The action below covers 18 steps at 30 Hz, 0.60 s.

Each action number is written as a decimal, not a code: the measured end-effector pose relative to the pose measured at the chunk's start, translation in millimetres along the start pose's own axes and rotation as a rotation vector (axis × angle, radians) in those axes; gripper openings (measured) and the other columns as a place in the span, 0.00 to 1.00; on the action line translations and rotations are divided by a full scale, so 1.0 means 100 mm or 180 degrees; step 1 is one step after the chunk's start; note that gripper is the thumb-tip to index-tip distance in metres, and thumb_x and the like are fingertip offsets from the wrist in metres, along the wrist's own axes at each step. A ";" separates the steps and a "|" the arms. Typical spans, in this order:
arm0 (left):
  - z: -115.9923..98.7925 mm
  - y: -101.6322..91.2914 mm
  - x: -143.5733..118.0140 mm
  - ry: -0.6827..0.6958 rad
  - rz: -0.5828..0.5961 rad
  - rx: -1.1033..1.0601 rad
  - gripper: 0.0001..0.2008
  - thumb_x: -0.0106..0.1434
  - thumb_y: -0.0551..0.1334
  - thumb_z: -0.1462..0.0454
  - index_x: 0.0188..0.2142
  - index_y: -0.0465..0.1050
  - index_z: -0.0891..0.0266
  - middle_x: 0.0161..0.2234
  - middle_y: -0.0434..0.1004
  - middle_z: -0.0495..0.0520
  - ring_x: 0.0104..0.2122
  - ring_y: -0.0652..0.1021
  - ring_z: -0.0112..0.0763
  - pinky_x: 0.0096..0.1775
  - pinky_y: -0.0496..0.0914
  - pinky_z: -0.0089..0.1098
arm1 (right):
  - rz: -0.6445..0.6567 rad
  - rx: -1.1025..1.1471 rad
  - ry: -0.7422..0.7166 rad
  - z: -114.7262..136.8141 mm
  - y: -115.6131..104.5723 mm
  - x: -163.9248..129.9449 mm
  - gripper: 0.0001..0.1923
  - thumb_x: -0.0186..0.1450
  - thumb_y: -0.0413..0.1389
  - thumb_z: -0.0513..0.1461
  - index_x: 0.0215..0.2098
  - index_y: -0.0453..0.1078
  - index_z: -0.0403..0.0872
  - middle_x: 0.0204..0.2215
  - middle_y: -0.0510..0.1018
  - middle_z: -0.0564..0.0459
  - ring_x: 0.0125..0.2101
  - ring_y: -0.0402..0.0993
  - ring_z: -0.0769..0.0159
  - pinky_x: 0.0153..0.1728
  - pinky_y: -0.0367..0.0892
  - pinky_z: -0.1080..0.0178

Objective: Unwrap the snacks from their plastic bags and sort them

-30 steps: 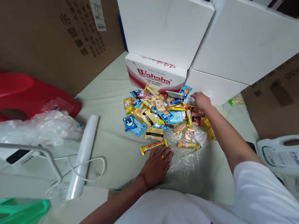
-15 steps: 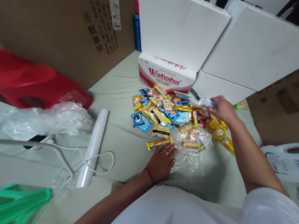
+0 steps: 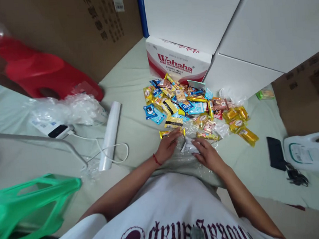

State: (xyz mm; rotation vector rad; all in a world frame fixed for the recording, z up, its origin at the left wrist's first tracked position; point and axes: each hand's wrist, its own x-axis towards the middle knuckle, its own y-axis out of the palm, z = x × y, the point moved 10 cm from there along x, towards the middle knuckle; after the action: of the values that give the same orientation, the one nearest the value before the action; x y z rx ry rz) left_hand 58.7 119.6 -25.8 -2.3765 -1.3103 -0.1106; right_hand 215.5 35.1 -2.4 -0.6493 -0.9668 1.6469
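Note:
My right hand (image 3: 208,153) grips a small silvery-white packet (image 3: 188,146) close in front of my body. Just left of it is my left hand (image 3: 167,148), its fingers stretched over a yellow stick-shaped snack packet (image 3: 164,134); whether they touch the white packet I cannot tell. Beyond both hands lies a loose pile of wrapped snacks (image 3: 185,105) in yellow, blue and brown. Clear plastic film (image 3: 221,128) spreads among the nearer packets and under my right hand. Several joined yellow packets (image 3: 238,123) lie at the pile's right end.
A white and red Wahaha carton (image 3: 179,60) stands behind the pile, below large white panels (image 3: 180,17). To the left are a white tube (image 3: 110,137), a cable, a red jug (image 3: 46,76) and a green plastic frame (image 3: 37,199). A dark phone (image 3: 275,153) and white jug (image 3: 310,151) lie right.
My right hand has come from the pile's right side toward my body with the white packet. My left hand has lifted from lying flat, its fingers now nearer that packet. The view has tilted down.

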 end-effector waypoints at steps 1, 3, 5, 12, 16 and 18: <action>-0.09 -0.04 -0.02 0.0122 0.0037 0.0093 0.19 0.74 0.53 0.63 0.59 0.75 0.57 0.68 0.67 0.60 0.68 0.68 0.42 0.67 0.64 0.54 | -0.0102 0.0090 0.0027 -0.02 -0.09 -0.07 0.27 0.73 0.55 0.41 0.69 0.61 0.53 0.65 0.64 0.37 0.62 0.67 0.49 0.60 0.69 0.43; -0.29 -0.11 -0.13 0.0416 0.0164 0.0403 0.17 0.72 0.54 0.65 0.54 0.77 0.55 0.65 0.72 0.59 0.67 0.68 0.43 0.65 0.64 0.56 | -0.0295 0.0223 0.0095 -0.04 -0.33 -0.28 0.25 0.74 0.54 0.42 0.68 0.63 0.56 0.64 0.66 0.40 0.61 0.68 0.50 0.59 0.70 0.45; -0.46 -0.12 -0.30 0.0741 0.0507 0.0706 0.16 0.71 0.56 0.64 0.54 0.77 0.55 0.62 0.75 0.59 0.67 0.68 0.44 0.65 0.64 0.55 | -0.0216 0.0274 0.0076 -0.01 -0.45 -0.53 0.22 0.73 0.55 0.43 0.65 0.66 0.57 0.59 0.71 0.41 0.59 0.70 0.51 0.57 0.71 0.46; -0.37 -0.07 -0.89 0.0974 0.1822 0.1134 0.29 0.68 0.63 0.53 0.65 0.66 0.61 0.69 0.61 0.70 0.69 0.65 0.50 0.67 0.62 0.52 | 0.0062 0.0091 0.0014 0.01 -0.05 -1.05 0.13 0.74 0.55 0.43 0.54 0.75 0.53 0.56 0.77 0.41 0.55 0.73 0.49 0.55 0.70 0.42; -0.30 -0.11 -0.82 0.0743 0.1966 0.0712 0.13 0.73 0.57 0.58 0.47 0.80 0.59 0.60 0.76 0.63 0.65 0.70 0.45 0.66 0.64 0.47 | 0.0091 0.0560 0.0134 -0.10 -0.08 -0.91 0.16 0.77 0.48 0.44 0.44 0.77 0.51 0.43 0.82 0.44 0.44 0.77 0.56 0.47 0.73 0.50; -0.26 -0.17 -0.64 0.0368 0.1814 0.0276 0.16 0.74 0.56 0.56 0.40 0.80 0.61 0.49 0.82 0.62 0.57 0.77 0.41 0.59 0.70 0.40 | 0.0314 0.0814 0.0265 -0.17 -0.18 -0.76 0.18 0.77 0.47 0.48 0.41 0.76 0.50 0.36 0.81 0.46 0.39 0.77 0.59 0.43 0.73 0.55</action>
State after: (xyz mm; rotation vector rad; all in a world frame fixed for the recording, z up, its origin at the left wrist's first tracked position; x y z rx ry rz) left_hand 12.7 66.1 -14.1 -2.5238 -0.5393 -0.0199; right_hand 259.8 -31.6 -0.1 -0.5935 -0.6588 1.7797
